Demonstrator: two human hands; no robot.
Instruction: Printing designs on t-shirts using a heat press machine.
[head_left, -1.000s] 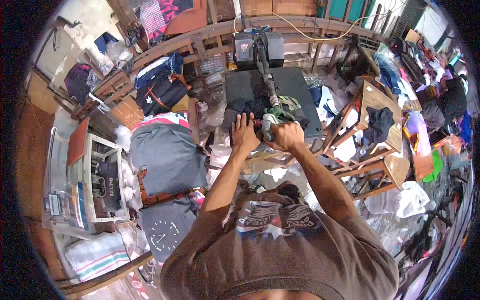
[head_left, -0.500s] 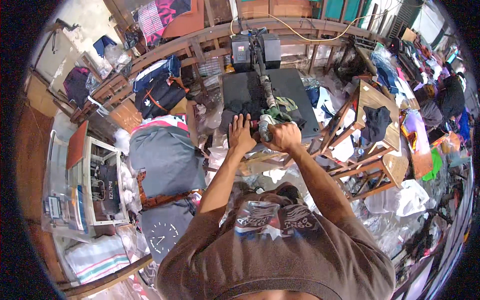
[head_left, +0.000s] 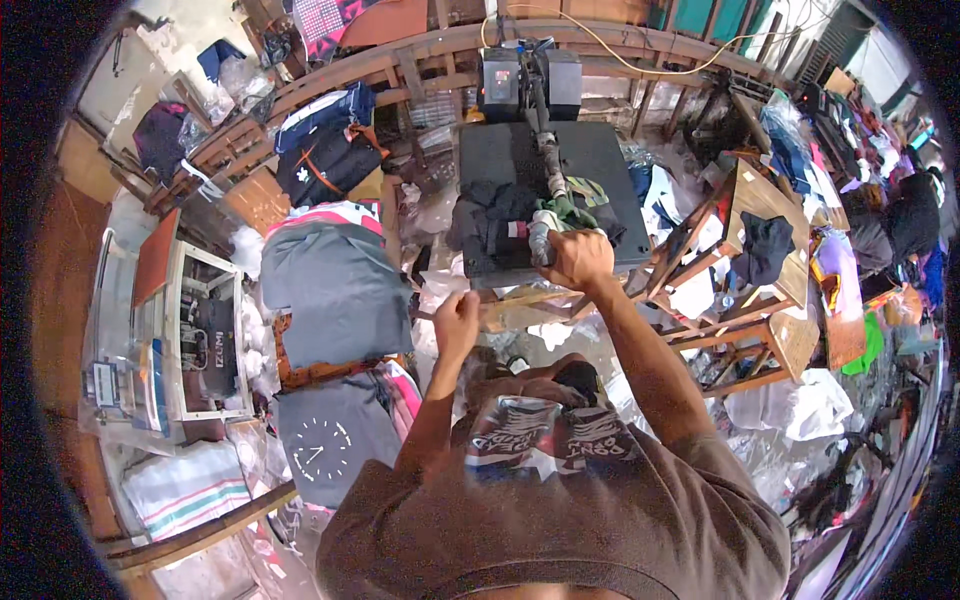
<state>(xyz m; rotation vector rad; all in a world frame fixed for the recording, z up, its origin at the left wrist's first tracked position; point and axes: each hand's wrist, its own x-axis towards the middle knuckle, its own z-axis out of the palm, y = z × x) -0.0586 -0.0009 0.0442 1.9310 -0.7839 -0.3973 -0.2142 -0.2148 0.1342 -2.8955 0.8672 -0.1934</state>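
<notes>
My right hand [head_left: 580, 260] is wrapped round the cloth-bound end of a long lever handle [head_left: 552, 165]. That lever runs back over the black flat plate of a heat press [head_left: 605, 155], toward two dark boxes at its rear. Near the grip, camouflage cloth [head_left: 588, 193] is tied about the lever. A crumpled black cloth [head_left: 485, 215] lies on the plate's left side. My left hand [head_left: 457, 325] hangs in the air in front of the plate's near left corner, touching nothing I can see. Its fingers are curled in, and nothing shows in them.
Left of the press, a pile of grey fabric [head_left: 335, 290] sits beside a dark grey printed shirt [head_left: 335, 440]. A white-framed open cabinet [head_left: 210, 330] stands farther left. To the right is a wooden stool [head_left: 765, 215] with a black cloth [head_left: 765, 248] on it. Plastic bags and cloth scraps litter the floor.
My left hand has drawn back from the black cloth on the plate toward my body, and its flat fingers have curled. The right hand keeps its grip on the lever. The view has shifted slightly.
</notes>
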